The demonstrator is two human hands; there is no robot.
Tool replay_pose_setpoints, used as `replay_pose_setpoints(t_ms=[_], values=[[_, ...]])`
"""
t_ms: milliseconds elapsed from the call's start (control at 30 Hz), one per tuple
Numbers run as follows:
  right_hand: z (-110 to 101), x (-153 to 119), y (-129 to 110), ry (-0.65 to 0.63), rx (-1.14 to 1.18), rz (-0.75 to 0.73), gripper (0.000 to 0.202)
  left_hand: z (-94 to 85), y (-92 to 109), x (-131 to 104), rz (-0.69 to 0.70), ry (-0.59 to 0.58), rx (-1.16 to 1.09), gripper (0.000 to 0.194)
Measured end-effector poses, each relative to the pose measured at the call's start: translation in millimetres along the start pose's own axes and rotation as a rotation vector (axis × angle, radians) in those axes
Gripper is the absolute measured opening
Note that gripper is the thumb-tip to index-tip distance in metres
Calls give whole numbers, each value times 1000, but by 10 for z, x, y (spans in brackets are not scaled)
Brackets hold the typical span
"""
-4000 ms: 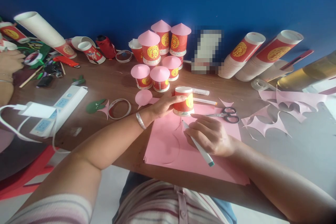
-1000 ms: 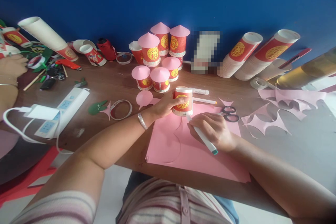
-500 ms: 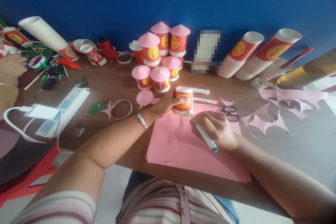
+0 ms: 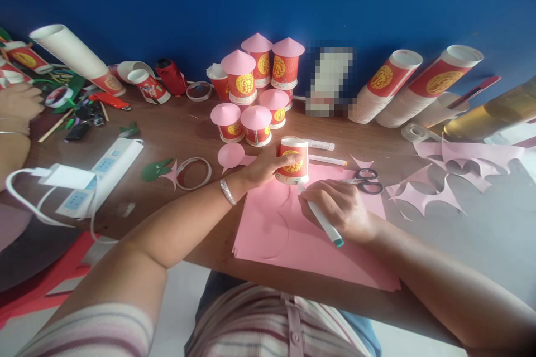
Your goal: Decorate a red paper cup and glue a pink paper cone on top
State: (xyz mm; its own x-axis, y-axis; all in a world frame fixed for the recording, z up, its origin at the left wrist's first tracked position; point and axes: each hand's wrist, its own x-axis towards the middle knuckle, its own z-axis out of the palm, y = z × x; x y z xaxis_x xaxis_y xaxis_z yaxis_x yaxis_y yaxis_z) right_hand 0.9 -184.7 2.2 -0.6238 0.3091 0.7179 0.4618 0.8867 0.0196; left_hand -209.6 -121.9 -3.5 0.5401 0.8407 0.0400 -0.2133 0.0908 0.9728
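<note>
We see a brown tabletop (image 4: 176,128) that looks like smooth wood with a soft sheen, and matt, smooth pink paper sheets (image 4: 268,234) lying on it. Our red and white cup (image 4: 294,148) looks like smooth printed paper; the marker (image 4: 324,220) looks like smooth plastic. The scissors (image 4: 368,181) have dark, plastic-looking handles. Our bracelet (image 4: 227,192) is shiny, textured metal, the power strip (image 4: 113,162) smooth white plastic, and our striped shirt (image 4: 251,323) matt, ribbed cloth.

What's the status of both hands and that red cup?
Left hand: gripping red cup over pink paper. Right hand: holding marker, tip near cup's lower rim. Scissors close beside right hand.
</note>
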Motion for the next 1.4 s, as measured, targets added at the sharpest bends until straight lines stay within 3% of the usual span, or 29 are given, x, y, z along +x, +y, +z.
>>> replay_pose_setpoints(t_ms=[1400], values=[[1, 19, 22, 6, 0, -28, 21, 26, 33, -4, -11, 22, -8, 38]])
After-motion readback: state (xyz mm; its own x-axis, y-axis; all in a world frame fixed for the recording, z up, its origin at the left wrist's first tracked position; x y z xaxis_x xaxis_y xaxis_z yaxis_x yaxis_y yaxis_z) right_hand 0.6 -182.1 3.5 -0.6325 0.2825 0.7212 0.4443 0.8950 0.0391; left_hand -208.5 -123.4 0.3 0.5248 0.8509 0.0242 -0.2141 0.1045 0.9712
